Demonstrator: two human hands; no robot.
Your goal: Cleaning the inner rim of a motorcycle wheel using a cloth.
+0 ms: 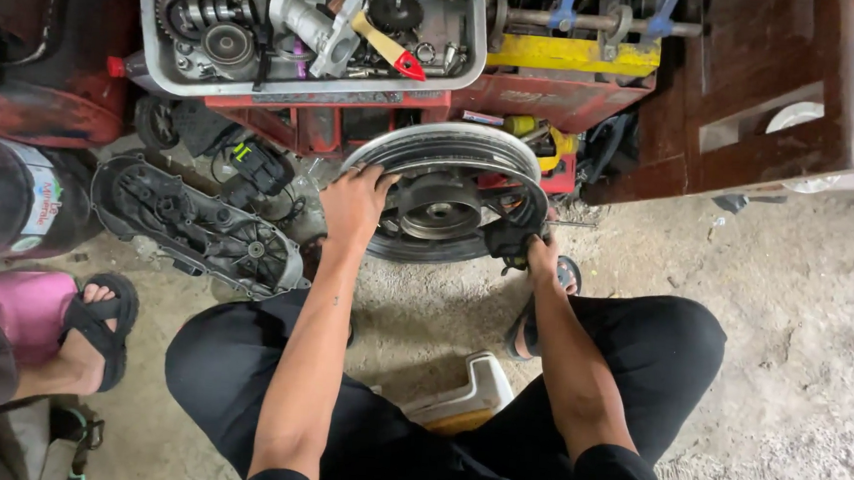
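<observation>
From the head camera, both forearms reach forward over black-trousered knees to a metal wheel rim lying on the concrete floor: the left hand grips its left edge with fingers curled over, and the right hand presses a dark cloth against its right edge. A black engine cover lies just left, a grey tray of parts sits behind on a red stand, and another person's sandalled foot rests far left.

place: motorcycle repair workshop | floor: bare, stained concrete floor | parts: grey tray heaped with gears and engine pieces; black engine cover on the ground; motorcycle wheel rim | fixtures: red and yellow metal stand
</observation>
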